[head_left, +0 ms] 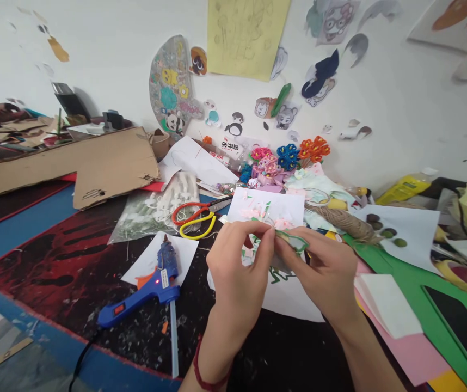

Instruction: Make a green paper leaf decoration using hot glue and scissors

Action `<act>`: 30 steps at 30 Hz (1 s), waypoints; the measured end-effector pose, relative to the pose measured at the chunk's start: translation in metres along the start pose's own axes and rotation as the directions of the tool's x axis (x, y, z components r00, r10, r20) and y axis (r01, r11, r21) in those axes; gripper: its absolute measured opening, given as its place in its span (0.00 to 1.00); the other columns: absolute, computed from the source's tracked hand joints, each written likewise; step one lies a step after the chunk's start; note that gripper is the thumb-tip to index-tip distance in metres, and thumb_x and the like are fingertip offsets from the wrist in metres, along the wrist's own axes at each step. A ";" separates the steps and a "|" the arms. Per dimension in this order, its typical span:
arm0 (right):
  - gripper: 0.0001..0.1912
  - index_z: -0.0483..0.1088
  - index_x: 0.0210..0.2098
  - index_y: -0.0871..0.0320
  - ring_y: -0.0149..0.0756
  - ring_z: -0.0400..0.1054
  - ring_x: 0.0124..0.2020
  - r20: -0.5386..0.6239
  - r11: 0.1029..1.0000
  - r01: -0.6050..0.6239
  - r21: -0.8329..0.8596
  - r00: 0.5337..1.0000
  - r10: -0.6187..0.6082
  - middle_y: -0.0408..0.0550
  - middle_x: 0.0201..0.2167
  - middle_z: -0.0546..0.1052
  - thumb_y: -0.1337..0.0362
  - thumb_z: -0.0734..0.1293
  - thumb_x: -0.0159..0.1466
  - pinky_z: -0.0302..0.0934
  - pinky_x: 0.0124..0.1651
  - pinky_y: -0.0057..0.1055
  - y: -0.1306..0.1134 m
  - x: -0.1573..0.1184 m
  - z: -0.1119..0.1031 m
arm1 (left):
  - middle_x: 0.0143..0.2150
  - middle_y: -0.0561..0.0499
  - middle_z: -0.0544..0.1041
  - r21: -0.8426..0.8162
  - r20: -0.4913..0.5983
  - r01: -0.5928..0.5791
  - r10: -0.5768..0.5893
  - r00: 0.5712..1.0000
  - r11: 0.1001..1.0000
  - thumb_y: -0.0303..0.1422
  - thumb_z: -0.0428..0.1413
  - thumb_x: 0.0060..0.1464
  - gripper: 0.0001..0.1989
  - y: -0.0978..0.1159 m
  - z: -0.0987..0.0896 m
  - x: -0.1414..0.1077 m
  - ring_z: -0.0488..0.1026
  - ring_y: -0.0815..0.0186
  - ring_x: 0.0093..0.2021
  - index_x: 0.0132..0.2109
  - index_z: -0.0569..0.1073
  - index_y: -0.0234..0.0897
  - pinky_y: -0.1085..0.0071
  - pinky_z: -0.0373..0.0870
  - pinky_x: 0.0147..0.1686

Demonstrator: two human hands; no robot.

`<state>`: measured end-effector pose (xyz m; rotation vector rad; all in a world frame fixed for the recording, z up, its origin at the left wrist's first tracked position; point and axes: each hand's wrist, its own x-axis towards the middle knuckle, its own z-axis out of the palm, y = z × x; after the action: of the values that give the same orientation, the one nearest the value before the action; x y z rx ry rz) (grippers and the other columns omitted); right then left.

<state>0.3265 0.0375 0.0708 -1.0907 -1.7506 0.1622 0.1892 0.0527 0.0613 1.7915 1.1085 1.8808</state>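
While both hands meet mid-view in the head camera, the right hand [327, 267] clamps a small green-edged piece [297, 241] between thumb and fingers. Left hand [235, 264] has thumb and forefinger tips pressed together at the piece's left end; whether they grip its edge is hidden. Hands near each other, fingertips about meeting, piece raised over the papers. Red cord bracelet [201, 370] on left wrist.

Just beyond the hands: white sheet [294, 202] with pink and green scraps; another white sheet [294, 305] beneath them, green marks partly covered. Left of left hand: blue glue gun [163, 280], red light lit, nozzle over white paper [188, 247], clear glue stick [174, 340] pointing toward the wearer. Beyond left hand: scissors [213, 206], one orange and one yellow handle, beside a clear bag [125, 226]. Farther left: cardboard [113, 160]. All on a blue worktop [60, 209] with a red-and-black mat [49, 280].

Beyond right hand: twine roll [339, 219]; farther back, pink flowers [266, 159], blue flowers [288, 156], orange flowers [314, 149]. Right of right hand: green sheet [374, 256], pink paper [415, 356], folded white piece [391, 305], flat black object [464, 326]. Cutouts stuck on wall [111, 32] behind.
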 end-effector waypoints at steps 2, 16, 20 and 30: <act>0.08 0.78 0.38 0.55 0.29 0.71 0.30 -0.015 1.000 0.009 0.009 1.000 -0.009 0.40 0.30 0.79 0.74 0.70 0.65 0.64 0.35 0.27 0.000 -0.002 0.001 | 0.31 0.54 0.77 -0.008 -0.003 0.024 -0.024 1.000 1.000 0.25 0.60 0.61 0.04 0.001 0.000 0.000 0.69 0.69 0.30 0.37 0.75 0.37 0.71 0.65 0.33; 0.08 0.80 0.41 0.51 0.32 0.73 0.33 -0.122 0.997 -0.071 0.040 0.990 0.075 0.41 0.35 0.83 0.70 0.70 0.66 0.66 0.35 0.28 -0.008 -0.003 0.008 | 0.33 0.54 0.77 -0.085 0.049 0.065 -0.061 0.997 0.994 0.26 0.59 0.62 0.06 0.006 -0.005 -0.001 0.70 0.65 0.36 0.36 0.72 0.40 0.67 0.65 0.36; 0.08 0.81 0.39 0.51 0.32 0.73 0.32 -0.147 0.998 -0.053 0.033 0.987 0.058 0.42 0.34 0.83 0.70 0.70 0.66 0.67 0.35 0.28 -0.011 -0.003 0.009 | 0.34 0.54 0.77 -0.087 0.040 0.044 -0.041 0.998 0.995 0.25 0.59 0.61 0.06 0.006 -0.004 -0.001 0.70 0.65 0.37 0.36 0.73 0.40 0.67 0.64 0.38; 0.08 0.80 0.35 0.53 0.35 0.76 0.31 -0.190 1.000 -0.031 0.003 0.981 0.031 0.44 0.32 0.83 0.71 0.69 0.66 0.70 0.35 0.32 -0.010 -0.004 0.011 | 0.34 0.54 0.79 -0.107 0.028 0.045 -0.043 0.999 0.993 0.25 0.61 0.61 0.05 0.006 -0.002 -0.001 0.71 0.66 0.37 0.36 0.75 0.40 0.67 0.65 0.38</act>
<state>0.3122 0.0332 0.0684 -1.0966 -1.5634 0.0744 0.1890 0.0473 0.0652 1.7136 1.0099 1.8505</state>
